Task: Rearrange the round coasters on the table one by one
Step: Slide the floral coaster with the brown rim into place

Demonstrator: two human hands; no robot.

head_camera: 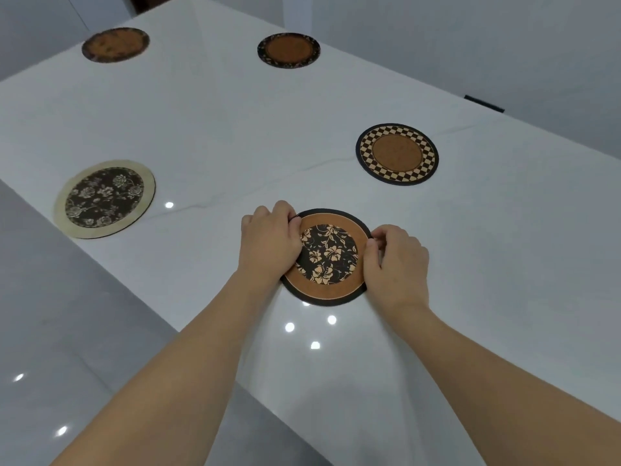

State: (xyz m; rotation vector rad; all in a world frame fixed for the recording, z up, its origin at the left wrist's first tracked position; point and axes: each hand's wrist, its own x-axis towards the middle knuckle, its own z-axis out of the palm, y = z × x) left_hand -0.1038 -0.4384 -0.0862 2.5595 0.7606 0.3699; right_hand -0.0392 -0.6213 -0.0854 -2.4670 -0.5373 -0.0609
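The fingers (295,223) of the left hand (268,242) are curled onto the upper left rim of the hibiscus coaster (327,255), and the fingers (373,243) of the right hand (396,264) are pinched at its right rim; whether the coaster is lifted or flat cannot be told. The coaster is seen near the front of the white tabletop (235,136), between the two hands. A checkered coaster (397,154) is laid beyond it to the right, apart from it. A cream-rimmed floral coaster (105,198) is set well to the left, near the tabletop's edge. Two more are placed at the far end: a blurred brown coaster (115,44) and a dark-rimmed coaster (288,50). Nothing is found between the held coaster and the others.
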